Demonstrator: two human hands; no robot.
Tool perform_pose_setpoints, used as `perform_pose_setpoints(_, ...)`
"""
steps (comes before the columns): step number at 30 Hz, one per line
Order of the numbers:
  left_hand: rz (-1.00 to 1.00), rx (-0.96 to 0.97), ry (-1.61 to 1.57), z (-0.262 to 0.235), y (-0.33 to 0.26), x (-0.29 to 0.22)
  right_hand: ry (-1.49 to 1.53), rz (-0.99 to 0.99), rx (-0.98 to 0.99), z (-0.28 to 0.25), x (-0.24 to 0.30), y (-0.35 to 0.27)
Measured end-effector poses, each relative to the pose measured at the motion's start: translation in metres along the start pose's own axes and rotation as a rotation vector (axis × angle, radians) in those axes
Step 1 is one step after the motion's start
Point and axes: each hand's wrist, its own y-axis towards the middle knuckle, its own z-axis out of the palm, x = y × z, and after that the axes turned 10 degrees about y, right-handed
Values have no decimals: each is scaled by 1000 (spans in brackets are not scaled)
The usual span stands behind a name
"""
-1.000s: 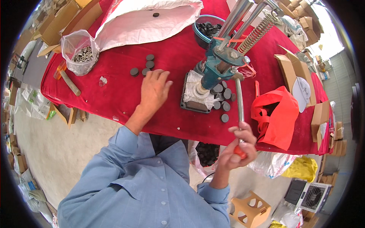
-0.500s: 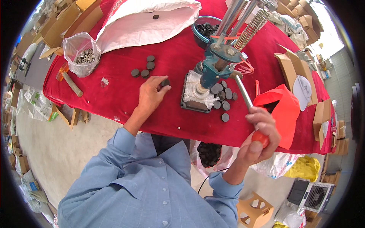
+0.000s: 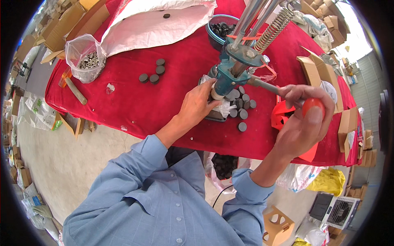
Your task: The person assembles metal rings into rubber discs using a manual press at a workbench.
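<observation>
A blue hand press (image 3: 231, 70) with a coil spring (image 3: 276, 27) stands on the red-covered table (image 3: 164, 102). My right hand (image 3: 304, 119) grips the red knob (image 3: 313, 105) at the end of the press lever (image 3: 266, 86), raised up toward me. At the base of the press, my left hand (image 3: 197, 104) has its fingertips on the white wrapping beneath the ram; whether it holds a disc is hidden. Several dark round discs (image 3: 241, 107) lie to the right of the base, and three more discs (image 3: 151, 73) lie further left.
A blue bowl of dark discs (image 3: 219, 29) sits behind the press. A white sack (image 3: 156, 22) covers the table's back. A clear bag of metal parts (image 3: 85, 61) and a wooden stick (image 3: 74, 90) lie left. An orange bag (image 3: 287, 119) and cardboard boxes (image 3: 320, 74) stand right.
My right hand has swung the lever knob up and to the right. My left hand has moved from the table's middle to the base of the press.
</observation>
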Motion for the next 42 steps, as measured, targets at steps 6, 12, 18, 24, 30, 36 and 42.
perform_pose_setpoints(6,-11,-137,19,-31,-5,18,-51,-134,43,-9,-1,-70)
perform_pose_setpoints(12,-104,-308,706,-87,-21,104,-195,-147,-90,-14,-23,-165)
perform_pose_setpoints(18,-109,-224,484,-88,-31,125,-248,-163,33,-19,-6,-120)
perform_pose_setpoints(24,-175,-194,132,-76,-32,85,-145,-143,91,-18,5,-56)
perform_pose_setpoints(30,-57,-58,-54,-30,-14,14,-92,83,16,-1,7,21)
perform_pose_setpoints(36,-25,10,-22,-3,0,-4,-56,135,-25,5,4,33)
perform_pose_setpoints(42,18,-70,-27,-10,2,2,-37,-78,12,-8,-2,-18)
